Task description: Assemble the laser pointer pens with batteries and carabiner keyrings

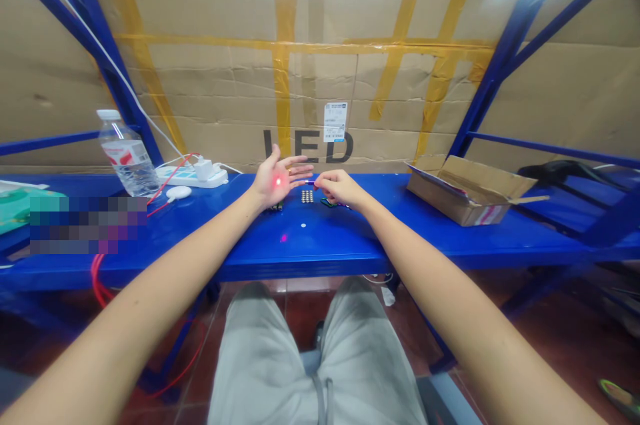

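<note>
My left hand (278,181) is held palm-up and open above the blue shelf (320,245), with a red light spot glowing on the palm. My right hand (336,187) is closed in a pinch on a small laser pointer (309,181) whose tip points at the left palm. Between the hands on the shelf lies a cluster of small button cells (307,196). A small dark part (275,207) lies under the left hand and a small green part (327,203) under the right. A single white disc (303,225) and a pink light spot (283,237) sit nearer me.
A water bottle (128,154), a white power strip (193,175) with red wires, and a white round puck (179,193) stand at left. An open cardboard box (467,189) lies at right. A taped cardboard sheet (300,71) walls the back. Blue rack posts frame both sides.
</note>
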Demonstrator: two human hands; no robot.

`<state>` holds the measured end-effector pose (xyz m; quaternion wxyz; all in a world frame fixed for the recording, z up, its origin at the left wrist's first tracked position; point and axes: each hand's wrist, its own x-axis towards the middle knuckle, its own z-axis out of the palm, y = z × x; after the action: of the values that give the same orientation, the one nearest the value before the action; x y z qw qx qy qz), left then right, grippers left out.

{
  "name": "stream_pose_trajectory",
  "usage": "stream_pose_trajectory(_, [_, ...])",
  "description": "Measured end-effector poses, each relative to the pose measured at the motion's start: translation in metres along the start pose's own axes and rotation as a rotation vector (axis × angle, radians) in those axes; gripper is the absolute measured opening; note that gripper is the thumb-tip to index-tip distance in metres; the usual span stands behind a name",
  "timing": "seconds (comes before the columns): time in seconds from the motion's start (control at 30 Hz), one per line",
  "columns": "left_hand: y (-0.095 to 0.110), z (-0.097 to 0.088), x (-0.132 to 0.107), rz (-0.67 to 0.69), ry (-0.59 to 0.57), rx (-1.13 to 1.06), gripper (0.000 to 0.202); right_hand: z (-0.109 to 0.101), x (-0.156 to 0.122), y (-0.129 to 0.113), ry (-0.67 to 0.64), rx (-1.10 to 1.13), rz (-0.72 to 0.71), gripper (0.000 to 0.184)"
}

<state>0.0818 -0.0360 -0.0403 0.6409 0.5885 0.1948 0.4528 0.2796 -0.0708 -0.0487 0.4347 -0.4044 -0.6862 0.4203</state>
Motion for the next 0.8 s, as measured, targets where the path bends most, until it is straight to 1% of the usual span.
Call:
stream_pose_trajectory(0.23, [0.000,-0.001,0.000,0.007,-0.010,0.019,0.087,0.000,0.001,0.001,0.003,-0.016,0.003,0.016])
stream_pose_trajectory(0.33, [-0.002,-0.002,0.002,0.030,-0.002,0.062,0.080,-0.001,0.003,0.003,0.010,-0.023,0.015,0.016])
stream_pose_trajectory(0.4, [-0.007,-0.004,0.005,0.064,0.055,0.190,0.067,-0.003,0.005,0.004,0.017,-0.039,0.017,0.016])
stream_pose_trajectory(0.47, [-0.012,-0.006,0.008,0.102,0.113,0.411,0.051,-0.005,0.010,0.005,0.015,-0.085,0.017,0.014])
stream_pose_trajectory(0.53, [-0.016,-0.009,0.013,0.136,0.102,0.621,0.039,-0.008,0.017,0.005,0.004,-0.170,0.014,0.009])
stream_pose_trajectory(0.63, [-0.015,-0.018,0.023,0.179,0.050,0.785,0.028,-0.013,0.033,0.006,-0.020,-0.323,-0.006,0.003])
stream_pose_trajectory(0.7, [-0.012,-0.027,0.033,0.204,0.068,0.856,0.024,-0.018,0.046,0.009,-0.018,-0.393,-0.019,0.010])
stream_pose_trajectory(0.77, [-0.010,-0.037,0.043,0.212,0.104,0.932,0.019,-0.023,0.060,0.015,0.016,-0.411,-0.024,0.022])
stream_pose_trajectory(0.8, [-0.010,-0.042,0.048,0.209,0.120,0.971,0.018,-0.026,0.067,0.019,0.012,-0.415,-0.010,0.026])
